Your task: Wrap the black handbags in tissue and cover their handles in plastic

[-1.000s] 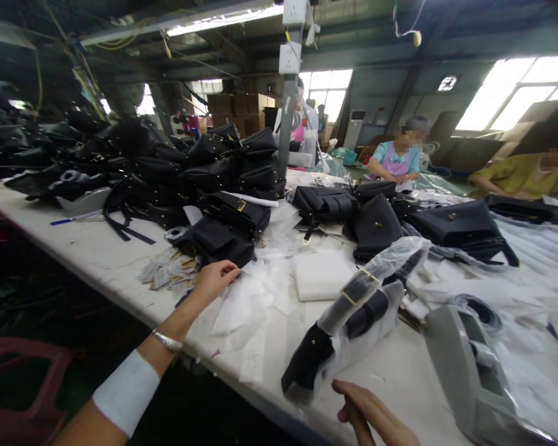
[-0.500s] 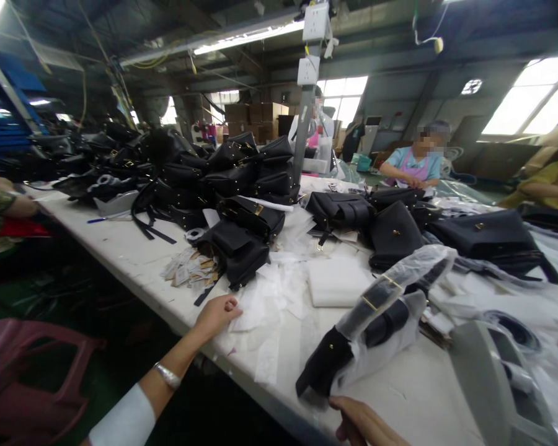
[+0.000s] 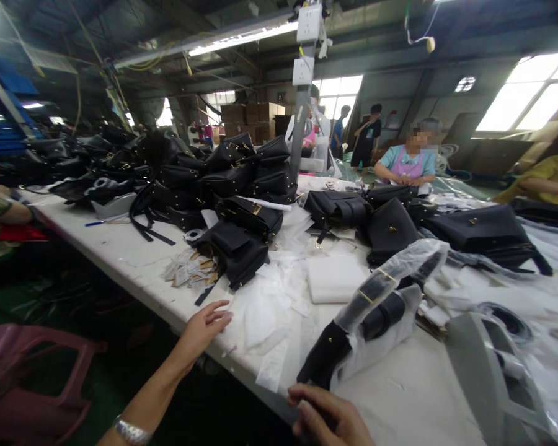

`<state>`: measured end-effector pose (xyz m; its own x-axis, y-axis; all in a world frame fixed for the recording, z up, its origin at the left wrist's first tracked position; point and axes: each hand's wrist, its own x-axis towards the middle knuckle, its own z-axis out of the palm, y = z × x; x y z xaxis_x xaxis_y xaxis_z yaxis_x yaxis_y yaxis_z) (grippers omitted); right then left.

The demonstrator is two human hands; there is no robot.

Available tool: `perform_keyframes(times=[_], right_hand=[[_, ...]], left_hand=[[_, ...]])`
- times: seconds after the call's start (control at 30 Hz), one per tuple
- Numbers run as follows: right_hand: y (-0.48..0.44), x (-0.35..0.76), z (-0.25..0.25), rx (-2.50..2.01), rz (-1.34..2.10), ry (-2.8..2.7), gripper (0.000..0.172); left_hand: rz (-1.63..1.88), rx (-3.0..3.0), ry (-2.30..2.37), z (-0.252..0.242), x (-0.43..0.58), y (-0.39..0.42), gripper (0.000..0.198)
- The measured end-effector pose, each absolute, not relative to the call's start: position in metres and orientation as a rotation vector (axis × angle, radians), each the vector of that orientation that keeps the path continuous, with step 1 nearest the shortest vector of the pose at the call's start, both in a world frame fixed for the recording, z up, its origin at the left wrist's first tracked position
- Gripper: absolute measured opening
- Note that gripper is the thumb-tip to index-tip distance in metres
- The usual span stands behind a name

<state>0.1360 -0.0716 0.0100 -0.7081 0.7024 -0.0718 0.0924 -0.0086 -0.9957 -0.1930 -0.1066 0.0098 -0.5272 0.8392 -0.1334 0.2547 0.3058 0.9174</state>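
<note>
My left hand (image 3: 208, 323) is over the table's front edge beside loose white tissue sheets (image 3: 265, 303), its fingers apart and nothing in them. My right hand (image 3: 332, 412) is at the bottom, loosely curled with thumb and forefinger apart, and nothing shows between them. Just beyond it lies a black bag (image 3: 328, 356), partly wrapped in thin translucent sheeting, with a gold buckle (image 3: 377, 282) on its wrapped strap. A stack of white foam sheets (image 3: 335, 279) lies behind that bag. Left of the tissue is another black bag (image 3: 235, 248), with small paper tags (image 3: 193, 269) heaped beside it.
Black bags (image 3: 223, 164) are piled along the back left. A grey plastic holder (image 3: 474, 371) stands at the right. More black bags (image 3: 483, 235) lie at the back right. A pink chair (image 3: 37, 384) is at lower left. Co-workers (image 3: 409, 161) are around the table.
My left hand has drawn back slightly from the tissue, and its fingers have spread. My right hand has moved left and further into view. Two more people show in the background.
</note>
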Motion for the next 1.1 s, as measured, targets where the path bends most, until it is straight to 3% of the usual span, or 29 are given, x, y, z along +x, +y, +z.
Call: perform_keyframes(times=[0.1, 0.2, 0.33, 0.5, 0.7, 0.83, 1.0, 1.1], right_hand=[[-0.071, 0.116, 0.015, -0.762, 1.776, -1.904, 0.044], [-0.071, 0.094, 0.018, -0.722, 1.597, -2.028, 0.036], [-0.071, 0.070, 0.020, -0.692, 1.368, -2.083, 0.034], [-0.072, 0.055, 0.010, -0.643, 1.301, -2.166, 0.033], [-0.069, 0.048, -0.007, -0.541, 1.267, -2.211, 0.033], [-0.068, 0.048, -0.008, -0.528, 1.301, -2.223, 0.033], [-0.070, 0.045, -0.006, -0.685, 1.595, -2.123, 0.043], [-0.071, 0.038, -0.009, -0.798, 1.837, -1.974, 0.055]], left_hand=[[1.235, 0.931, 1.925, 0.006, -0.182, -0.111, 0.083], [1.198, 0.957, 1.914, 0.002, -0.169, -0.110, 0.084], [1.074, 1.058, 1.952, 0.002, -0.158, -0.115, 0.072], [0.996, 1.125, 2.339, 0.008, -0.187, -0.120, 0.042], [0.812, 1.208, 2.530, -0.003, -0.217, -0.098, 0.041], [0.749, 1.229, 2.452, -0.007, -0.231, -0.089, 0.022], [0.865, 1.181, 2.297, -0.009, -0.240, -0.094, 0.023], [0.976, 1.120, 2.185, -0.014, -0.229, -0.104, 0.034]])
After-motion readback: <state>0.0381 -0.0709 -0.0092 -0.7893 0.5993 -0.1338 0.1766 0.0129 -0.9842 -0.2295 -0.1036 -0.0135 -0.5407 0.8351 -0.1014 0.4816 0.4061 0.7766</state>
